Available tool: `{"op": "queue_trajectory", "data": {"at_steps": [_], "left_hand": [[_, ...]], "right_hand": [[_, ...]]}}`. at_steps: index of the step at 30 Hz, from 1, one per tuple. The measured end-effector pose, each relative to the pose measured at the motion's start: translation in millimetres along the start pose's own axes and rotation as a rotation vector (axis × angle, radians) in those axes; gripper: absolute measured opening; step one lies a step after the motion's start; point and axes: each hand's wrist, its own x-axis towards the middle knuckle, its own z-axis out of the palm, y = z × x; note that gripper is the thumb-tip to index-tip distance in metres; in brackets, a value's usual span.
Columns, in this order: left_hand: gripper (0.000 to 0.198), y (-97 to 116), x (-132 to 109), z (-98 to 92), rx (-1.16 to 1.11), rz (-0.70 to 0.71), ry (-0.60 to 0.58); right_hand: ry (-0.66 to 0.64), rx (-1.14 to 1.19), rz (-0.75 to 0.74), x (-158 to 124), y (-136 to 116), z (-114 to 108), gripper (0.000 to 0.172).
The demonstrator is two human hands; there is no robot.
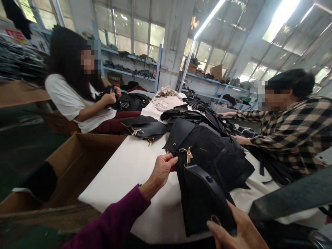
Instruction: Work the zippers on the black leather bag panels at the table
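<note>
A black leather bag piece [202, 197] with a gold clasp [188, 154] lies on the white table [135, 162] in front of me. My left hand [162, 170], in a purple sleeve, pinches the left edge of the black piece near the clasp. My right hand [237, 230] grips its lower right corner at the bottom of the view. More black leather pieces [204, 138] are piled just behind it.
A person in a white shirt [75, 93] sits at the left handling black pieces. A person in a plaid shirt [293, 128] reaches over the pile from the right. An open cardboard box [70, 166] stands left of the table. Shelves line the back wall.
</note>
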Motion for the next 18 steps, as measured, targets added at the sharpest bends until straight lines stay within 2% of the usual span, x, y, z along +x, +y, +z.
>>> {"op": "queue_trajectory", "data": {"at_steps": [5, 11, 15, 18], "left_hand": [[0.023, -1, -14, 2.7, 0.088, 0.01, 0.008], [0.029, -9, -20, 4.2, 0.13, 0.013, 0.006], [0.032, -12, -20, 4.6, 0.143, 0.014, 0.016], [0.031, -13, -23, 6.3, 0.135, 0.02, -0.003]], "right_hand": [[-0.004, 0.063, 0.0, -1, -17, 6, 0.018], [0.143, -0.023, -0.002, -4, -26, -16, 0.021], [0.077, -0.086, 0.038, -16, -22, -18, 0.025], [0.027, -0.08, 0.031, -15, -23, -8, 0.018]]}}
